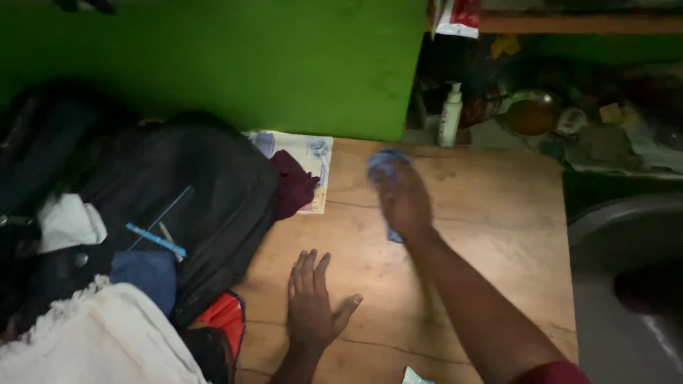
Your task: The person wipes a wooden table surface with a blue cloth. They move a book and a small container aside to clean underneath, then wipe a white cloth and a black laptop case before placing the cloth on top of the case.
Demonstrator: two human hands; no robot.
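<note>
Blue cloth: bunched under the right hand on the wooden counter, toward the far edge, just right of the printed paper.
Risk: a wide sweep could, I judge, push the paper and the maroon cloth on it off place; the black backpack left of the blue cloth crowds the counter.
Right hand: curled, pressing the cloth down (blurred, so the finger grip is unclear).
Left hand: open, flat on the counter, nearer than the cloth, holding nothing.
</note>
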